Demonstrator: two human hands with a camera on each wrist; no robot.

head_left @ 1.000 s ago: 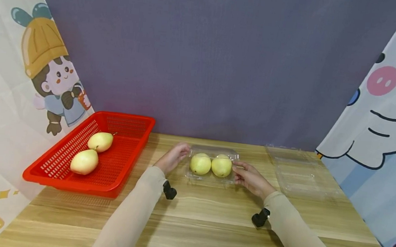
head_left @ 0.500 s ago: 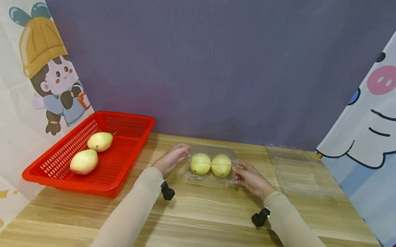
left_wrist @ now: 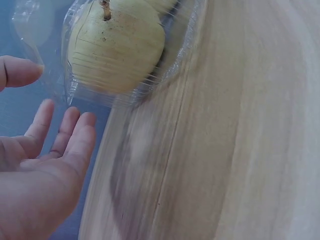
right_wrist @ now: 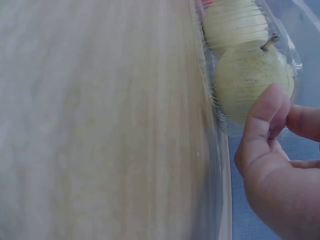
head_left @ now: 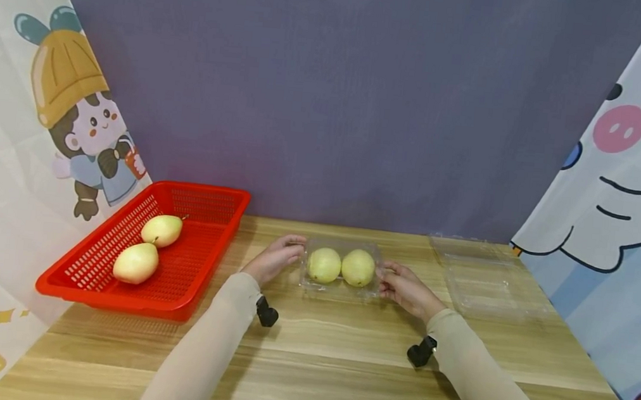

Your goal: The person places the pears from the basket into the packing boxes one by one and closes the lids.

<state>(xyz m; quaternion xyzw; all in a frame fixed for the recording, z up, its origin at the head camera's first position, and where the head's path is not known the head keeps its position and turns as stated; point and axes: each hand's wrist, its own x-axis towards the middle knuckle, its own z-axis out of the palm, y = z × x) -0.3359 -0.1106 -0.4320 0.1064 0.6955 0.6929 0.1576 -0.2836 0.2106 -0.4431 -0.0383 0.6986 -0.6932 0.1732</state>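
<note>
Two yellow pears (head_left: 324, 265) sit side by side in a clear plastic clamshell box (head_left: 341, 289) at the back middle of the table. At the box's left end, my left hand (head_left: 276, 260) has its thumb and fingers spread apart; in the left wrist view, the fingertips (left_wrist: 72, 112) lie close to the plastic edge, and contact is hard to tell. My right hand (head_left: 406, 290) pinches the box's right end between thumb and fingers, beside the nearer pear (right_wrist: 252, 75). How the transparent lid sits is hard to make out.
A red plastic basket (head_left: 218, 261) holding two more pears (head_left: 136, 263) stands at the left. Another clear plastic container (head_left: 485, 284) lies open at the back right. A grey-blue panel (head_left: 329, 99) rises behind the wooden table (head_left: 329, 366).
My left hand has shifted slightly left and toward me. The lid's front edge came lower across the pears and now cannot be made out. The right hand has stayed at the box's right end.
</note>
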